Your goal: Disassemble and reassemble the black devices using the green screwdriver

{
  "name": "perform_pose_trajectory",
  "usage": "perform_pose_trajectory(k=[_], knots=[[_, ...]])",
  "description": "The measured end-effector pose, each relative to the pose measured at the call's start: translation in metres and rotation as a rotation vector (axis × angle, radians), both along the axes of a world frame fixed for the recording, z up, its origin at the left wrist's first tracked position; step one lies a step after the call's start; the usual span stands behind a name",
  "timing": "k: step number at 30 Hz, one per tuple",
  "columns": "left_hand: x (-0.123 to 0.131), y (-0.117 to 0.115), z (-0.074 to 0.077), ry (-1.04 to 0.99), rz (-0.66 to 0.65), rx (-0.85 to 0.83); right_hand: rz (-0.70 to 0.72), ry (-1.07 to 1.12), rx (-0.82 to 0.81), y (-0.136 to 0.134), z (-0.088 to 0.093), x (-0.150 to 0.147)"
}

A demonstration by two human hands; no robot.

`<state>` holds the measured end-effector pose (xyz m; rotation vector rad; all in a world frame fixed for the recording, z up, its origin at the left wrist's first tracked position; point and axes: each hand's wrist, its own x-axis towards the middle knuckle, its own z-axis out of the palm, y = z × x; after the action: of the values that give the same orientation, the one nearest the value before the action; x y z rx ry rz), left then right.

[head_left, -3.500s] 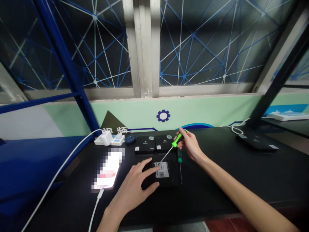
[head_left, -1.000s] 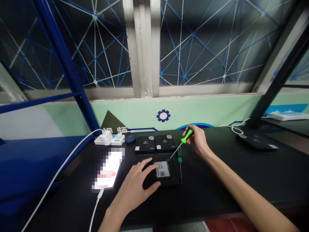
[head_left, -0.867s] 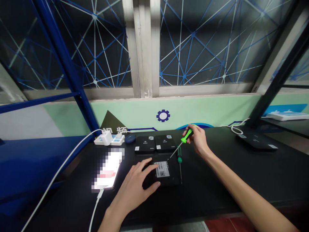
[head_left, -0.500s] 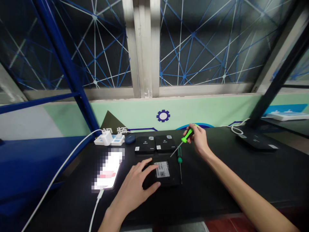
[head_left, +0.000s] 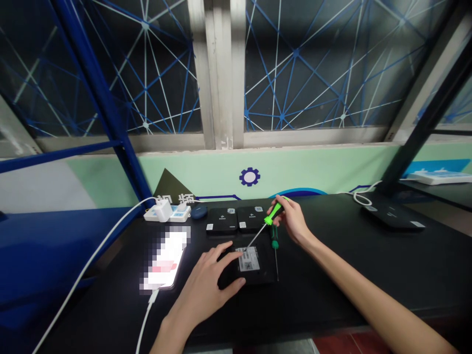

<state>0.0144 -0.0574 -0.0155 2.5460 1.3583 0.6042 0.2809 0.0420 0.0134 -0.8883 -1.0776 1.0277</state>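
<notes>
A flat black box (head_left: 263,275) with a white printed label (head_left: 249,259) lies on the black table in front of me. Across its left side rests my left hand (head_left: 217,275), fingers spread, the index fingertip at the label's upper left edge. My right hand (head_left: 291,216) is closed around the handle of a bright green and black screwdriver (head_left: 272,216). Its shaft slants down to the left, and the tip is by the label's top edge near my left index finger; whether it touches I cannot tell. A second, dark green screwdriver (head_left: 275,246) lies along the box's right side.
Behind the box lie two similar black boxes, one left (head_left: 221,221) and one right (head_left: 250,217). A lit phone (head_left: 165,260) with a white cable is at left, near a power strip (head_left: 180,214) and a dark blue round object (head_left: 199,212). Another black device (head_left: 393,216) lies far right.
My right hand has moved left and slightly down, bringing the screwdriver tip from the box's upper right to the label's top edge. My left hand and the box have stayed still.
</notes>
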Motion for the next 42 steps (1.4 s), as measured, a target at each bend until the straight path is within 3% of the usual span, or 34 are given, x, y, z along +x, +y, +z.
perform_pose_trajectory(k=[8,42], knots=[[-0.0005,-0.0005,0.0009,0.001,-0.004,0.007,-0.062,0.025,-0.007,0.0019,0.0016,0.0065],[0.0004,-0.0012,0.0021,-0.01,-0.016,0.004,-0.015,0.009,-0.023,-0.0014,0.002,0.0015]])
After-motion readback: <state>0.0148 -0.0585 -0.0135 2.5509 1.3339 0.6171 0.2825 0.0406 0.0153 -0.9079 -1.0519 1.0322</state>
